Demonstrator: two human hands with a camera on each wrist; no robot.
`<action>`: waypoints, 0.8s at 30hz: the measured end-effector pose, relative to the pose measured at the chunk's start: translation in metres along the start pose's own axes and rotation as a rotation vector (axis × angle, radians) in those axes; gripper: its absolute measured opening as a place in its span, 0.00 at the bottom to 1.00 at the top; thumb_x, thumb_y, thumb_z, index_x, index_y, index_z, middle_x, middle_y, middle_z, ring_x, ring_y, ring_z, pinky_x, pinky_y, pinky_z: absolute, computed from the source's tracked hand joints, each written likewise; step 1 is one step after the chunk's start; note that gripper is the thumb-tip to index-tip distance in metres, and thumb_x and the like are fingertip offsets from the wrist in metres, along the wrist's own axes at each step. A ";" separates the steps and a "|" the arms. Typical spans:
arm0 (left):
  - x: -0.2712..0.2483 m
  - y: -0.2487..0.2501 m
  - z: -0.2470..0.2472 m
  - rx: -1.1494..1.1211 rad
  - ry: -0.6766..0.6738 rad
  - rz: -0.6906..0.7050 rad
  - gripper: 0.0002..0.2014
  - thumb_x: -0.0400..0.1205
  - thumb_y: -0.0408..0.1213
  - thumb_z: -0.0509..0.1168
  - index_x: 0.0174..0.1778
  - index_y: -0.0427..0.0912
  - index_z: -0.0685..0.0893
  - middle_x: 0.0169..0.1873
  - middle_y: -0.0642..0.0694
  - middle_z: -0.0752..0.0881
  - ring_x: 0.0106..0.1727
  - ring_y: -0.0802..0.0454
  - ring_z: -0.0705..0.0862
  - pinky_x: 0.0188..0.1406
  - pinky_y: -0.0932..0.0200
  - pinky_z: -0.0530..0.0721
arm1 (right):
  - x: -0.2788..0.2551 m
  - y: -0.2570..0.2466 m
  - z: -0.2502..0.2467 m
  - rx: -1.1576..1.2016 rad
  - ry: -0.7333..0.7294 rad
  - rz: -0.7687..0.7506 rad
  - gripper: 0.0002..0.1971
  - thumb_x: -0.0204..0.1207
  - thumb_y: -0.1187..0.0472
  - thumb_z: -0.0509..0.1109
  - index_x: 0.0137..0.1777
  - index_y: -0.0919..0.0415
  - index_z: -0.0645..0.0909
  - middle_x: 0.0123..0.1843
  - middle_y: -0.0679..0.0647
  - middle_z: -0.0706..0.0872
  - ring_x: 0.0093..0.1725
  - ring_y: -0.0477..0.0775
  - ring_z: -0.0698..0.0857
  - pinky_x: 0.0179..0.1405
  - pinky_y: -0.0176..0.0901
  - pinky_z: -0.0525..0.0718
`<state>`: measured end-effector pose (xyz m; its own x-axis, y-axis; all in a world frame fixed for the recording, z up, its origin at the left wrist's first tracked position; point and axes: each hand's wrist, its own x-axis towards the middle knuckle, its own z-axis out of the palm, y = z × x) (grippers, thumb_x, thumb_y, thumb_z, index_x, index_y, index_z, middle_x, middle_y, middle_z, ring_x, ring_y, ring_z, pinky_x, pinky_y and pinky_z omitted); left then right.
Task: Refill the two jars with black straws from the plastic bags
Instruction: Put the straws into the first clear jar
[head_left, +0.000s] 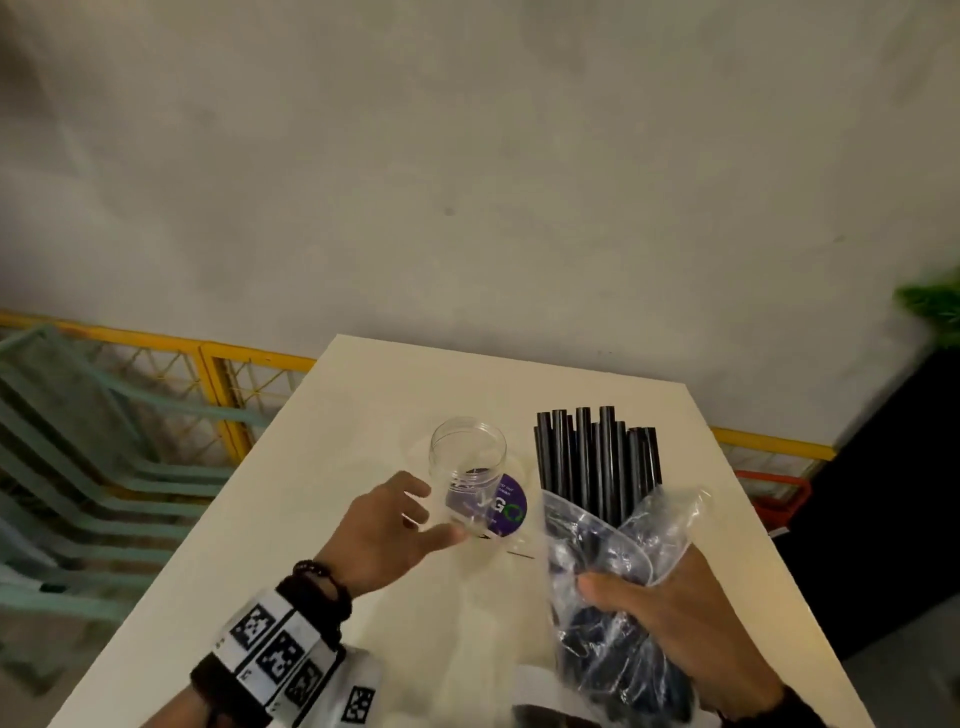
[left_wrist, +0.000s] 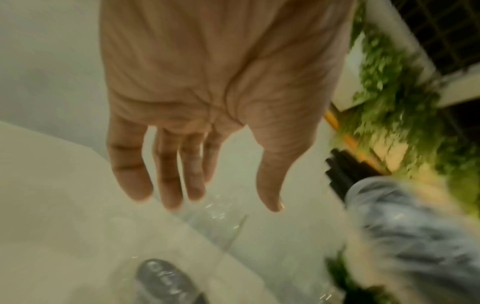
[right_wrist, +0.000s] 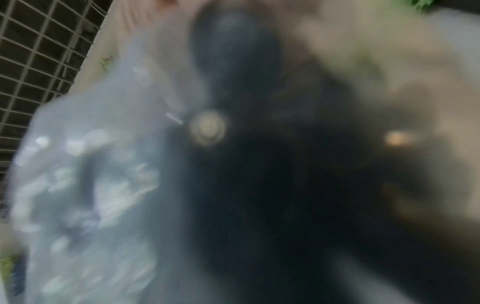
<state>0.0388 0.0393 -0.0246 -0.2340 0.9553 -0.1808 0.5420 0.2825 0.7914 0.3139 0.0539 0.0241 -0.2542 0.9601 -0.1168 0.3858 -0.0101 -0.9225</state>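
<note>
A clear empty jar (head_left: 467, 462) with a purple label (head_left: 508, 504) stands mid-table. My left hand (head_left: 427, 512) is open just left of it, fingers spread and thumb by its base; I cannot tell if they touch. In the left wrist view the left hand (left_wrist: 223, 203) hovers with straight fingers over the blurred jar (left_wrist: 215, 224). My right hand (head_left: 649, 613) grips a crumpled clear plastic bag (head_left: 592, 566) right of the jar. Black straws (head_left: 597, 457) stick up out of the bag. The right wrist view is blurred, showing only the bag (right_wrist: 85, 185) and dark straws (right_wrist: 259, 185).
The white table (head_left: 322, 519) has a far edge near a grey wall. A yellow railing (head_left: 218, 384) and teal chairs (head_left: 104, 457) stand to the left, green plants (head_left: 930, 306) at the far right. Something dark (head_left: 545, 717) lies at the near edge.
</note>
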 end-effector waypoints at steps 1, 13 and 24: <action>0.015 -0.009 0.001 0.027 0.066 -0.019 0.39 0.66 0.58 0.82 0.69 0.48 0.76 0.58 0.49 0.85 0.55 0.52 0.86 0.57 0.57 0.84 | 0.001 -0.002 0.003 -0.023 0.019 0.017 0.20 0.62 0.66 0.86 0.43 0.54 0.76 0.29 0.39 0.86 0.31 0.30 0.86 0.27 0.23 0.75; 0.096 -0.021 0.036 -0.076 0.035 0.338 0.57 0.58 0.51 0.85 0.82 0.45 0.64 0.72 0.48 0.74 0.74 0.49 0.74 0.74 0.56 0.75 | 0.010 -0.012 0.038 -0.275 0.060 0.168 0.42 0.61 0.59 0.88 0.68 0.44 0.64 0.53 0.30 0.75 0.46 0.31 0.78 0.45 0.13 0.74; 0.023 0.004 -0.022 0.661 0.289 0.890 0.58 0.53 0.51 0.86 0.80 0.47 0.67 0.80 0.42 0.75 0.80 0.38 0.75 0.75 0.34 0.76 | -0.003 -0.020 0.045 -0.552 -0.187 0.106 0.43 0.55 0.42 0.86 0.69 0.41 0.68 0.54 0.32 0.85 0.49 0.29 0.86 0.50 0.21 0.82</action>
<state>0.0175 0.0608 -0.0128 0.3148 0.8079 0.4982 0.9066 -0.4113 0.0940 0.2666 0.0388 0.0267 -0.3220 0.8956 -0.3070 0.8092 0.0920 -0.5803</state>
